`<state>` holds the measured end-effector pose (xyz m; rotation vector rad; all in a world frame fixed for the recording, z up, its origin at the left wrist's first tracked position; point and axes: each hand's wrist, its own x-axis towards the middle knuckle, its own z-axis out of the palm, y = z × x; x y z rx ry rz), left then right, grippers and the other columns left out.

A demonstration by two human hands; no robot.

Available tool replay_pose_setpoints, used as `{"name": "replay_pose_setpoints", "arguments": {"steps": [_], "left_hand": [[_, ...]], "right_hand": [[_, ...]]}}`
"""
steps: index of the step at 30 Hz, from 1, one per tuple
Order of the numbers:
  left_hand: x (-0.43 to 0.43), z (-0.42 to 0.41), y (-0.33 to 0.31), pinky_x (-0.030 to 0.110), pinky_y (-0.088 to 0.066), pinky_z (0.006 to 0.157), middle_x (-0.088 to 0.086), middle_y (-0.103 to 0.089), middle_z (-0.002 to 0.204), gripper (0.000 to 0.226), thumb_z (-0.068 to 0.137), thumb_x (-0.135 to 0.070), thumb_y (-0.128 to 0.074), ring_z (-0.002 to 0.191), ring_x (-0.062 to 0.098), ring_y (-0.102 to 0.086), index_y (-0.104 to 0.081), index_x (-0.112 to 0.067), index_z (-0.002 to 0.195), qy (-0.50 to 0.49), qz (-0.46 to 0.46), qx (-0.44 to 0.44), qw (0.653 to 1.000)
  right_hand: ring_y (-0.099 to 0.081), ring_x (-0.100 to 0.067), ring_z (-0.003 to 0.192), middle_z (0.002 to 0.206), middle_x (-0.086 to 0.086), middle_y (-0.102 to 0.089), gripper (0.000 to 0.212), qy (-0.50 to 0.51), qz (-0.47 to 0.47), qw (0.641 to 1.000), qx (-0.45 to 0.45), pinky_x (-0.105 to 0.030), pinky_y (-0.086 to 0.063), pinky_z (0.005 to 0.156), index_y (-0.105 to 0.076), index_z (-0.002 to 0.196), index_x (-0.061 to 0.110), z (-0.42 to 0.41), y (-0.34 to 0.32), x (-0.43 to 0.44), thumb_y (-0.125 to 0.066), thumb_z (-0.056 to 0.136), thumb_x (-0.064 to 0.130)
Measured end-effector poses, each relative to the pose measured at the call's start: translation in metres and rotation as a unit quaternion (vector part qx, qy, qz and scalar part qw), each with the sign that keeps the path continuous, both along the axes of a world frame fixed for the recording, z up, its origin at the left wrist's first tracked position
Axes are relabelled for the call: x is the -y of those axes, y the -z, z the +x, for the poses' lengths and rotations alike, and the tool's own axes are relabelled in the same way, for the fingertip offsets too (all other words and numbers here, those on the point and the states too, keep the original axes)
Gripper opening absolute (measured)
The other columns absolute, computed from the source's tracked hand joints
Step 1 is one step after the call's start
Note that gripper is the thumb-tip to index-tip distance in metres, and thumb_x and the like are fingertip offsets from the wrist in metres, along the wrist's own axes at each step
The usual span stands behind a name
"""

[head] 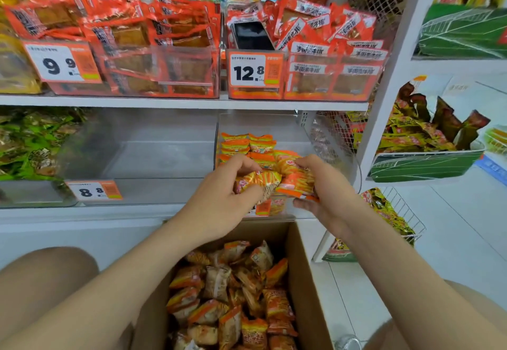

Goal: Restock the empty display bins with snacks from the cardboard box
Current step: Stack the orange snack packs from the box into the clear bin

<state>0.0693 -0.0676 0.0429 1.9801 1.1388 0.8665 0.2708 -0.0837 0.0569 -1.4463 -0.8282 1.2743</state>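
An open cardboard box (307, 281) stands on the floor below me, full of several small orange snack packets (233, 295). My left hand (219, 204) grips one orange packet (260, 181). My right hand (326, 193) holds a small stack of packets (297, 182). Both hands are at the front of the clear display bin (301, 130) on the lower shelf. Inside that bin, neat rows of the same packets (247, 146) lie at the back left. The clear bin (153, 152) to its left holds nothing.
The upper shelf carries bins of red-orange packs (164, 48) with price tags 9.9 and 12.8; a phone (252, 35) rests on the right one. Green packets (30, 141) fill the lower-left bin. A wire basket (395, 212) and a white rack (389, 75) stand on the right.
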Motion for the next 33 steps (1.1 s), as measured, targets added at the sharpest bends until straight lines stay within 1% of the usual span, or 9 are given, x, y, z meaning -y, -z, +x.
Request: {"name": "replay_pose_setpoints", "arguments": {"steps": [4,8,13,17,20,22,25,29,33], "left_hand": [[-0.033,0.016,-0.002,0.019,-0.04,0.071,-0.017,-0.056,0.108,0.029,0.088,-0.024,-0.073,0.093,0.0,-0.056,-0.054,-0.035,0.108,-0.053,0.044,-0.041,0.997],[-0.071,0.042,0.006,0.031,-0.044,0.068,-0.009,-0.055,0.096,0.03,0.084,-0.027,-0.077,0.088,0.012,-0.055,-0.05,-0.027,0.097,-0.087,0.067,-0.077,0.991],[-0.099,0.068,0.038,0.033,-0.039,0.066,-0.011,-0.053,0.087,0.036,0.085,-0.025,-0.075,0.084,0.015,-0.053,-0.04,-0.034,0.085,-0.097,0.102,-0.144,0.979],[-0.114,0.075,0.049,0.037,-0.041,0.078,-0.012,-0.055,0.09,0.027,0.092,-0.033,-0.071,0.094,0.018,-0.049,-0.044,-0.032,0.092,-0.117,0.123,-0.183,0.968],[-0.122,0.076,0.05,0.038,-0.047,0.079,-0.011,-0.057,0.095,0.027,0.094,-0.034,-0.071,0.098,0.018,-0.05,-0.045,-0.032,0.097,-0.113,0.118,-0.165,0.973],[-0.125,0.076,0.049,0.035,-0.044,0.076,-0.009,-0.058,0.098,0.027,0.094,-0.033,-0.071,0.099,0.019,-0.05,-0.045,-0.03,0.101,-0.104,0.113,-0.173,0.973],[-0.125,0.076,0.05,0.026,-0.032,0.063,-0.006,-0.055,0.097,0.03,0.093,-0.032,-0.071,0.091,0.018,-0.051,-0.044,-0.027,0.107,-0.083,0.105,-0.189,0.973],[-0.128,0.075,0.046,0.021,-0.024,0.051,-0.008,-0.055,0.087,0.033,0.092,-0.035,-0.073,0.071,0.009,-0.05,-0.046,-0.023,0.109,-0.091,0.09,-0.189,0.974],[-0.133,0.079,0.042,0.024,-0.026,0.052,-0.009,-0.054,0.084,0.03,0.09,-0.032,-0.075,0.073,0.011,-0.051,-0.048,-0.022,0.1,-0.106,0.098,-0.159,0.977]], "right_hand": [[-0.057,-0.02,0.068,0.075,-0.005,-0.061,0.018,0.095,0.022,0.987,0.124,-0.032,-0.043,0.062,-0.059,0.089,0.013,0.028,0.003,-0.044,-0.065,0.1,0.026],[-0.039,-0.022,0.056,0.059,-0.004,-0.04,0.04,0.07,0.036,0.956,0.281,-0.033,-0.029,0.056,-0.041,0.066,0.017,0.062,0.028,-0.11,-0.063,0.099,0.016],[-0.056,-0.032,0.07,0.074,-0.011,-0.058,0.026,0.014,0.024,0.855,0.517,-0.034,-0.041,0.06,-0.056,0.091,0.005,0.087,0.062,-0.192,-0.067,0.097,0.028],[-0.057,-0.032,0.075,0.079,-0.012,-0.056,0.022,0.014,0.008,0.86,0.51,-0.031,-0.036,0.057,-0.053,0.09,0.008,0.091,0.094,-0.234,-0.067,0.094,0.025],[-0.061,-0.032,0.087,0.098,-0.016,-0.065,0.03,0.0,0.011,0.864,0.504,-0.03,-0.041,0.064,-0.061,0.11,0.005,0.091,0.107,-0.255,-0.075,0.092,0.026],[-0.062,-0.031,0.099,0.111,-0.014,-0.065,0.05,0.024,0.03,0.88,0.474,-0.032,-0.044,0.072,-0.055,0.126,0.006,0.09,0.11,-0.262,-0.082,0.086,0.022],[-0.061,-0.032,0.102,0.111,-0.015,-0.065,0.063,0.072,0.058,0.892,0.442,-0.034,-0.041,0.073,-0.049,0.122,0.007,0.092,0.113,-0.264,-0.092,0.078,0.023],[-0.067,-0.035,0.099,0.103,-0.014,-0.069,0.051,0.013,0.008,0.888,0.459,-0.034,-0.045,0.068,-0.061,0.116,0.012,0.095,0.12,-0.261,-0.088,0.083,0.039],[-0.071,-0.03,0.079,0.093,-0.015,-0.075,0.033,0.003,0.046,0.908,0.417,-0.036,-0.052,0.062,-0.061,0.122,0.015,0.09,0.096,-0.242,-0.072,0.096,0.032]]}}
